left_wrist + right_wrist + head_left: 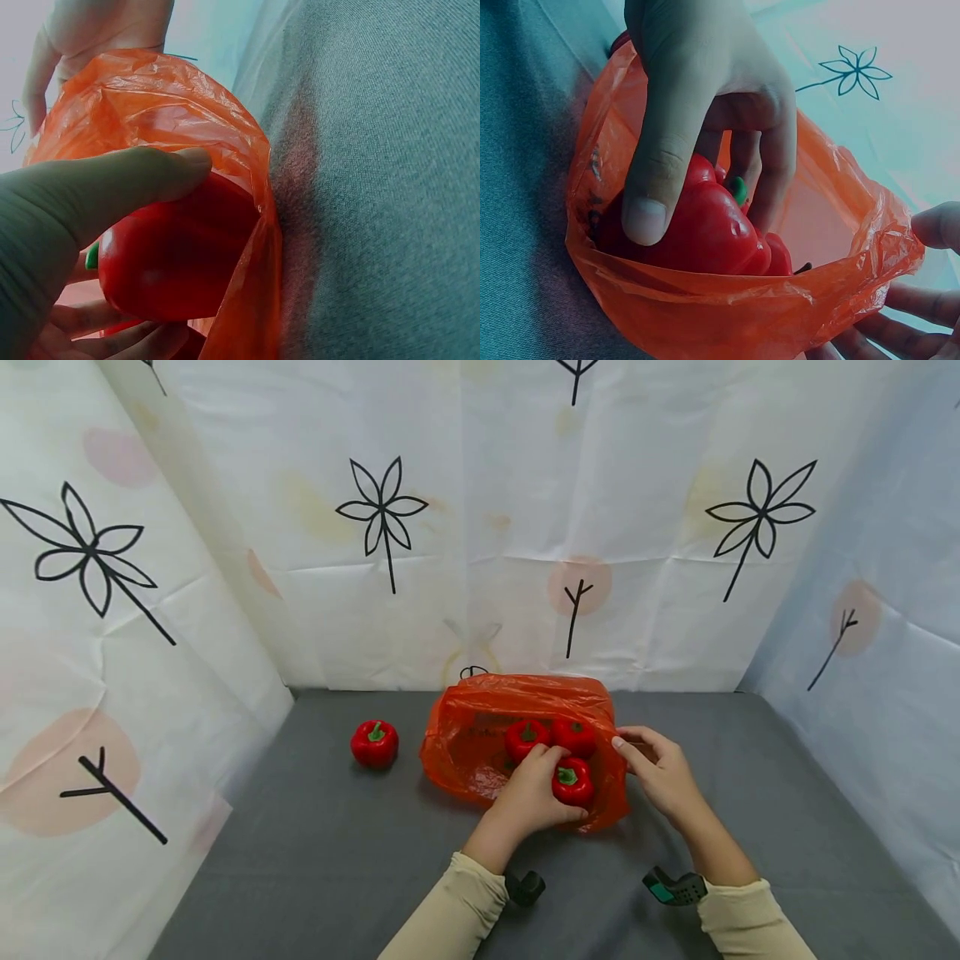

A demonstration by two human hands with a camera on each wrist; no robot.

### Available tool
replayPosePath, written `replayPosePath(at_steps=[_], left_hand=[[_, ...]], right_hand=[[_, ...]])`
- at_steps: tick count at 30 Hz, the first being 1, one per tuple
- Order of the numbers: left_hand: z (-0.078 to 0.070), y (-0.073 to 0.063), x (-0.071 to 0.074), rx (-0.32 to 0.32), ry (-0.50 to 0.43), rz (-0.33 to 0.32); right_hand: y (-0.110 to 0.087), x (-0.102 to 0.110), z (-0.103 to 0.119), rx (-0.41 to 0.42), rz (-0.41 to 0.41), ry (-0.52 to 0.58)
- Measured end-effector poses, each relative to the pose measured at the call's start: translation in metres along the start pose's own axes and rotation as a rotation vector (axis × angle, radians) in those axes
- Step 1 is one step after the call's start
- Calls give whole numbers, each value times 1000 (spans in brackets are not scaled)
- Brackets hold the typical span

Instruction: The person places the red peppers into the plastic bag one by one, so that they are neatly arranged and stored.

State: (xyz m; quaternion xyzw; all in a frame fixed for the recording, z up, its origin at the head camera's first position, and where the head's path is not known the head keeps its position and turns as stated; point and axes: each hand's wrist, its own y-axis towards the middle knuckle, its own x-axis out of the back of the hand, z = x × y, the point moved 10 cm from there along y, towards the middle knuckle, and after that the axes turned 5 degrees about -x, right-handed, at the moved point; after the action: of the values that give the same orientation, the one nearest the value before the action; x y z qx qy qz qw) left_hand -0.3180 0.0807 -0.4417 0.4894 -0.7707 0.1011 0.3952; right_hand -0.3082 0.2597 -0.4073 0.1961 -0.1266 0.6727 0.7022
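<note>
An orange-red plastic bag (pixel 457 752) lies on its side on the table, its mouth facing me. Inside it are two red bell peppers, one at the left (pixel 522 737) and another at the right (pixel 576 735). In front of them, at the bag's mouth, my left hand (pixel 531 797) grips a third red bell pepper (pixel 573 785), thumb on one side and fingers on the other. The right wrist view shows this pepper (pixel 705 232) within the bag's rim, green stem between the fingers. My right hand (pixel 660 768) pinches the bag's right edge between thumb and fingers.
Another red bell pepper (pixel 374 745) stands on the grey table (pixel 322 860), left of the bag. White fabric walls (pixel 465 527) printed with plant drawings enclose the table at the back and both sides.
</note>
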Motion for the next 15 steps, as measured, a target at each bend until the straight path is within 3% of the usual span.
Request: replayPosePath(at_steps=[4,8,15], left_hand=[[-4,-1,5,-11,8,-3],[-11,-4,19,-26,1,-16],[-25,-13,63,-69,-115,-26]], right_hand=[[-1,1,0,-2,-1,0],[-2,1,1,-2,1,0],[-2,2,2,-1,1,10]])
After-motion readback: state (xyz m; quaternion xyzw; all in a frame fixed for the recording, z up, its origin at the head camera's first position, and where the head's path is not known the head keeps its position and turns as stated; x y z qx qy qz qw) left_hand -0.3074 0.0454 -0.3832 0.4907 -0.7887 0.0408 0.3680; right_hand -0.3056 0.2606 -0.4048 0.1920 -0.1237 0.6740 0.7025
